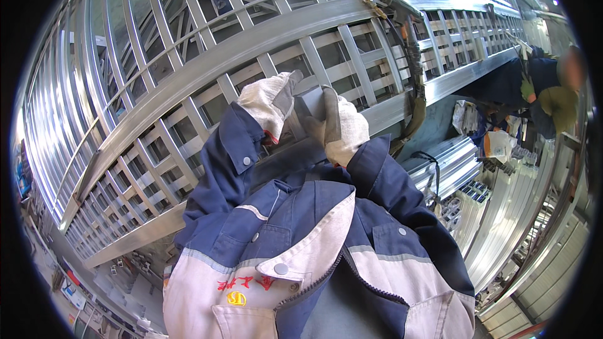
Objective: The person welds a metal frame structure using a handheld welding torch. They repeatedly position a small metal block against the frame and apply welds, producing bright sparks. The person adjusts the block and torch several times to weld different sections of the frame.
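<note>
Both my hands wear white gloves with grey palms and fingers. My right hand point(342, 127) is closed on a small grey rectangular metal piece point(311, 104), its fingers and thumb against the edges. Left of it, my left hand point(267, 102) is curled at the slatted aluminium frame point(350, 56), its fingertips near a crossbar. What that hand holds, if anything, is hidden by the glove. In front of my body the frame's near rail passes partly behind my sleeves.
A welding torch point(401, 7) rests on the frame's upper rail, its dark cable point(414, 75) hanging over the slats. Stacked aluminium profiles point(449, 158) lie at the right, beside a white bag point(500, 144). A co-worker's gloved hand point(527, 91) shows at the far right.
</note>
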The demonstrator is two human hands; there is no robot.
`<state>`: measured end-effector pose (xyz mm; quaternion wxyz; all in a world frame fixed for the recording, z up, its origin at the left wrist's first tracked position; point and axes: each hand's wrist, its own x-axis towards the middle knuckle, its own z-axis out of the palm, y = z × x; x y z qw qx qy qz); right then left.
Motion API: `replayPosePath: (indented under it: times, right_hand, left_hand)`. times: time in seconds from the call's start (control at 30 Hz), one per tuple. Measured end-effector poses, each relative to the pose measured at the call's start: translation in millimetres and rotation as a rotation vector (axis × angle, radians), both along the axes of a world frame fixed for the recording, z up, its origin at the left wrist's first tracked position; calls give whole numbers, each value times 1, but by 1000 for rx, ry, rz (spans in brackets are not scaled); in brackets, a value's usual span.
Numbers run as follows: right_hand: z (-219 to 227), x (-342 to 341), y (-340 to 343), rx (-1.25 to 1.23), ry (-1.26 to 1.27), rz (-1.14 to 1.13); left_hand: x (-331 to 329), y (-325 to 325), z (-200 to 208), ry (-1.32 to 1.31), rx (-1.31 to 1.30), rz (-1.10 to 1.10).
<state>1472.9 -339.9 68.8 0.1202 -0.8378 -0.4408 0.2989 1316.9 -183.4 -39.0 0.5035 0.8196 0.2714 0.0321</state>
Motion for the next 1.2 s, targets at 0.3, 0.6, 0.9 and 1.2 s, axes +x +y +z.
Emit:
replayPosePath:
  times: [0.3, 0.6, 0.9, 1.2]
  right_hand:
    - [-8, 23, -35, 244, 30, 85]
    - [0, 169, -26, 242, -136, -319]
    - [-102, 335, 4, 167, -267, -242]
    - [-189, 423, 5, 465, 322, -415]
  left_hand:
    - [0, -2, 40, -1, -121, 73]
    - [5, -6, 16, -60, -286, 120]
    - [4, -7, -14, -278, -673, 231]
    - [13, -25, 1, -752, -1537, 833]
